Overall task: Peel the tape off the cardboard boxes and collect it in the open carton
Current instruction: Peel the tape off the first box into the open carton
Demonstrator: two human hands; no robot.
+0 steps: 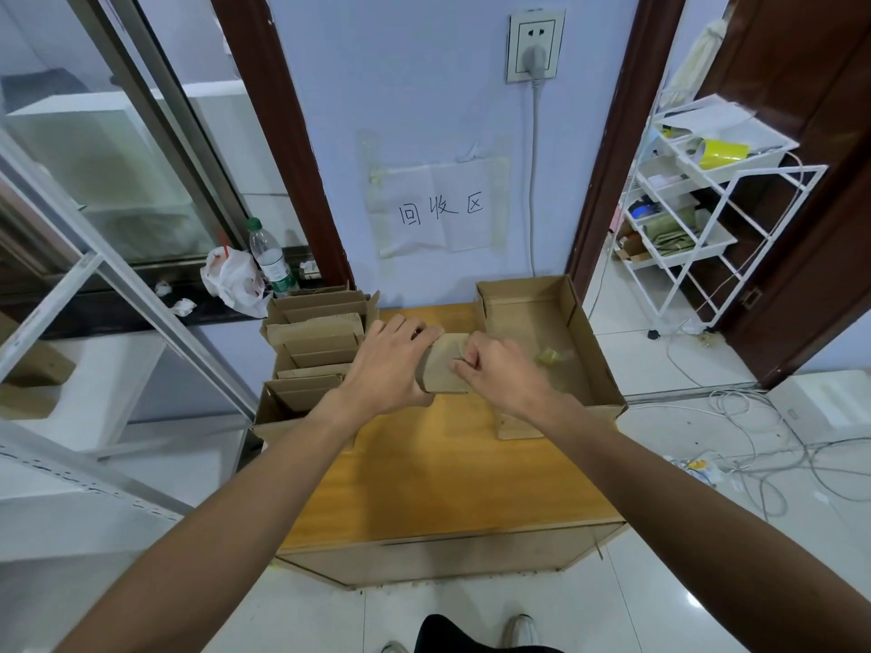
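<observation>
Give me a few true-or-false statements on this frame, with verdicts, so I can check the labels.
1. The left hand and right hand are both on the box. True.
2. The carton right of the box holds nothing. False: a yellowish scrap of tape lies in it.
3. Cardboard pieces stand packed together left of the box. True.
4. The bottle lies inside the carton. False: it stands upright on the sill at the left.
5. The socket on the wall is unused. False: a plug sits in it.
</observation>
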